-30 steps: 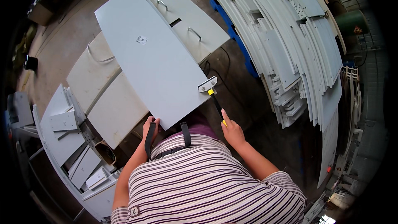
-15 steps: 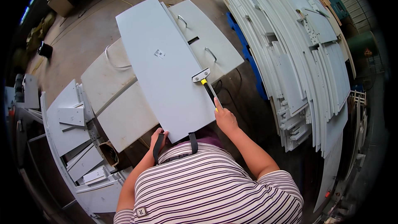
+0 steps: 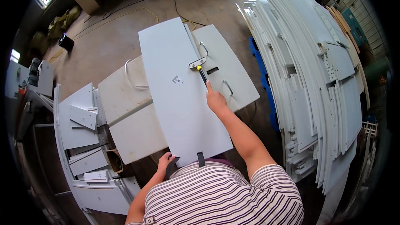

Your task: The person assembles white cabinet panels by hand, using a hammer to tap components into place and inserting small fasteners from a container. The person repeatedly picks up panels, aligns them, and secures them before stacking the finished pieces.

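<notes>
A long white panel (image 3: 175, 50) lies in front of me, its near end at my waist. My right hand (image 3: 216, 101) is closed around the handle of a scraper (image 3: 202, 74), black and yellow with a wide metal head. That head rests on or just over the panel's right edge, about halfway along. A small printed label (image 3: 177, 81) sits on the panel, left of the scraper. At the panel's near left corner is my left hand (image 3: 166, 159), fingers curled against the edge beside a dark strap (image 3: 171, 167); the strap partly hides the grip.
Under the panel, a pale board (image 3: 239, 73) with two metal handles sticks out right, and stained boards (image 3: 129, 96) left. Stacked white panels (image 3: 291, 71) stand on a blue pallet (image 3: 262, 79) at right. Loose white pieces (image 3: 83, 116) lie left. Cables (image 3: 146, 10) cross the floor.
My right hand has pushed the scraper away from me along the panel's right edge, and the arm is stretched further. The view has shifted; my left hand stays by the near left corner.
</notes>
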Available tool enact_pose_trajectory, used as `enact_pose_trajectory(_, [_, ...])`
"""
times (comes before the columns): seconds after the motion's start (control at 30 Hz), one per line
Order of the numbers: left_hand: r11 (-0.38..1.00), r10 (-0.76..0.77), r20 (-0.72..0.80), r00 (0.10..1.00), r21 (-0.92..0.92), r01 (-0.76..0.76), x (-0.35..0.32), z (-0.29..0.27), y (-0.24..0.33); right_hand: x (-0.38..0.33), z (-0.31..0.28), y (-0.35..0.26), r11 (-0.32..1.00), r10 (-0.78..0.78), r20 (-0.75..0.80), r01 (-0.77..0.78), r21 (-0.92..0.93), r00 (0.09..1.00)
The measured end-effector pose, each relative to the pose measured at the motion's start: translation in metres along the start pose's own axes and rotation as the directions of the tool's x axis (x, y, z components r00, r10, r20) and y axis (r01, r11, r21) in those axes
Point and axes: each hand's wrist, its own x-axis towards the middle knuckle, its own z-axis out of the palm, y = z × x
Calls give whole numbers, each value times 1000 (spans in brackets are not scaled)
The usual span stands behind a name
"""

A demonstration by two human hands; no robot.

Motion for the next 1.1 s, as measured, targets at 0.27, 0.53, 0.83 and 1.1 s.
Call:
enact_pose_trajectory(0.27, [995,-93,-58,994,18,95,-30,-3,53,137,-1,-20,1000,-17,-5,17,19,1000])
enact_pose_trajectory(0.53, [988,-105,-161,981,94,121,-31,0,65,223,-46,29,982,176,-191,-158,102,966])
enact_pose_trajectory(0.83, [980,172,-310,935,-46,-195,58,-18,74,131,-42,148,958,-181,-441,56,-283,879])
enact_pose_trajectory(1.1, [945,226,-342,912,306,-119,84,-40,137,-138,69,124,862,214,350,-345,372,912])
